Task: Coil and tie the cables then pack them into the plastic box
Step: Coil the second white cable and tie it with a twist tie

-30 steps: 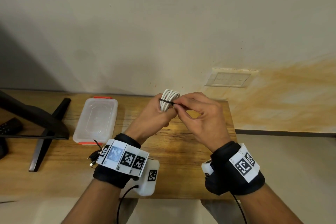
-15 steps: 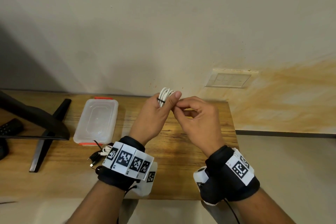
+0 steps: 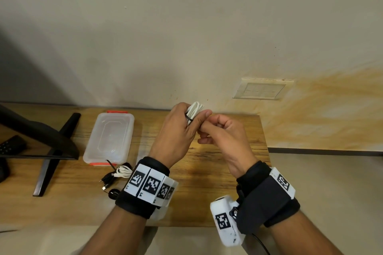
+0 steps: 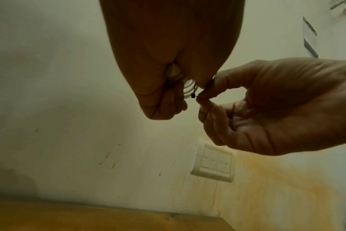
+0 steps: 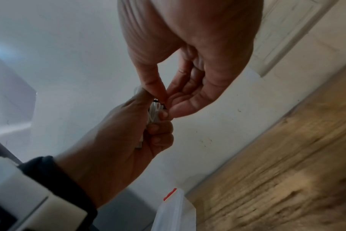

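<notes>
My left hand [image 3: 182,128] grips a coiled white cable [image 3: 194,109] held up above the table's far edge, its loops sticking out past the knuckles. A thin black tie [image 3: 188,119] wraps the coil; its small head [image 4: 193,96] shows in the left wrist view. My right hand [image 3: 219,132] pinches the tie's tail between thumb and forefinger [image 4: 202,97], right beside the coil [image 5: 155,112]. The clear plastic box [image 3: 109,136] with orange clips lies closed on the table to the left.
A loose bundle of black and white cables [image 3: 116,176] lies in front of the box. A black monitor stand [image 3: 51,145] and a remote [image 3: 10,147] are at the far left. The wooden table [image 3: 207,182] ends just right of my hands; a wall switch plate [image 3: 261,90] sits behind.
Both hands have lifted slightly and shifted left. The right hand went from threading the black tie across the coil to pinching its tail close against the left thumb.
</notes>
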A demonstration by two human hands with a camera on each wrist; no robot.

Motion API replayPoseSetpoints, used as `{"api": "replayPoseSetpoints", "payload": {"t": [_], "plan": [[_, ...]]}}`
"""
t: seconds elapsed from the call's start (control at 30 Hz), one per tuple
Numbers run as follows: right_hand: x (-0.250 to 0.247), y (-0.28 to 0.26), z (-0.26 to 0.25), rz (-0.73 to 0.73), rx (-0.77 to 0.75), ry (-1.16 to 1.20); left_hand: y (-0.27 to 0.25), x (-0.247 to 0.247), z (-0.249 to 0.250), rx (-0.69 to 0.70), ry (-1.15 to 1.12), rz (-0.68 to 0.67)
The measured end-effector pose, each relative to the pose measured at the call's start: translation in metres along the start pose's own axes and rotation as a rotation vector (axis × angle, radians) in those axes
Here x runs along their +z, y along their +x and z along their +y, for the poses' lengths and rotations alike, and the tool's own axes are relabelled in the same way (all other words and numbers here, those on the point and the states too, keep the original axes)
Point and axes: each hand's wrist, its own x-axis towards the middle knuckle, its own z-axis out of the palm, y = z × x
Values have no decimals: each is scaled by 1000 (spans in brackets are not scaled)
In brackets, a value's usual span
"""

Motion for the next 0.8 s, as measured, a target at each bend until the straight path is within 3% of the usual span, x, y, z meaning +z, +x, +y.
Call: {"api": "replayPoseSetpoints", "payload": {"t": [0.27, 0.6, 0.8], "plan": [[1, -3, -3, -32, -28, 21, 2, -3, 0, -88, -145, 44], [-3, -1, -5, 24, -76, 17, 3, -8, 6, -161, -403, -120], [-6, -1, -3, 32, -66, 8, 3, -8, 1, -103, -442, -182]]}}
